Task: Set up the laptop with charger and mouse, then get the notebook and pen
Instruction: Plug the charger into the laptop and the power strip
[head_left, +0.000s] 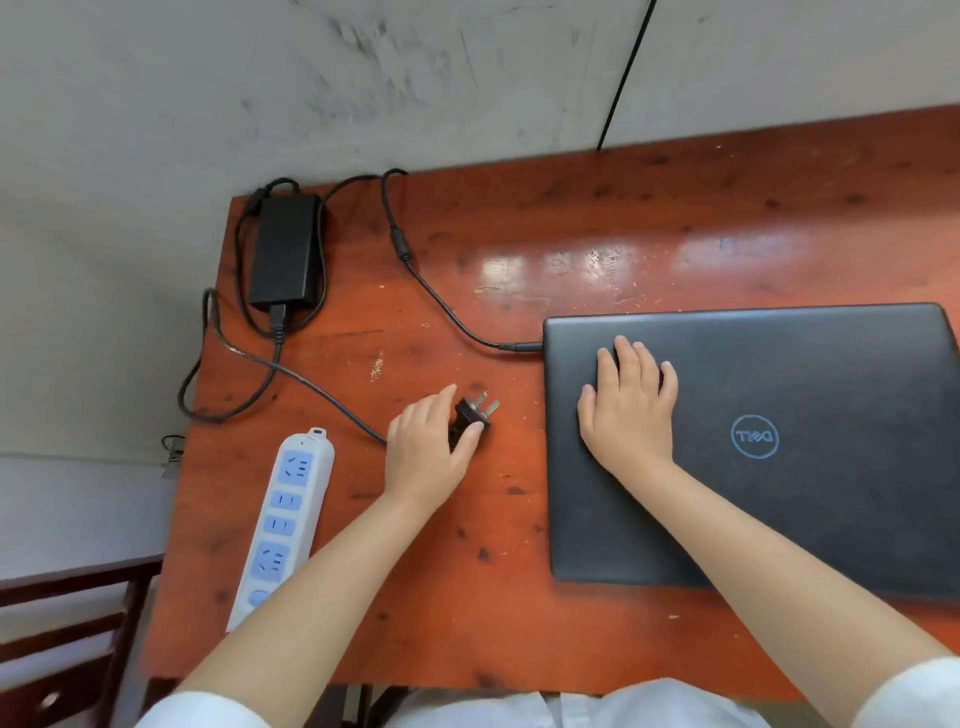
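A closed black laptop (779, 493) lies on the right of the red-brown table (467, 597). My right hand (628, 410) rests flat on its lid, fingers spread. The charger's thin cable end (519, 346) is plugged into the laptop's left edge. The black power brick (284, 249) sits at the table's far left corner. My left hand (428, 449) grips the black wall plug (472, 415), whose metal prongs point up and to the right. A white and blue power strip (283, 525) lies just left of that hand. No mouse, notebook or pen is in view.
Charger cables (228, 358) loop over the table's left edge. A dark wooden chair (62, 639) stands at lower left. A grey wall runs behind the table, with a thin black cord (623, 78) hanging down it.
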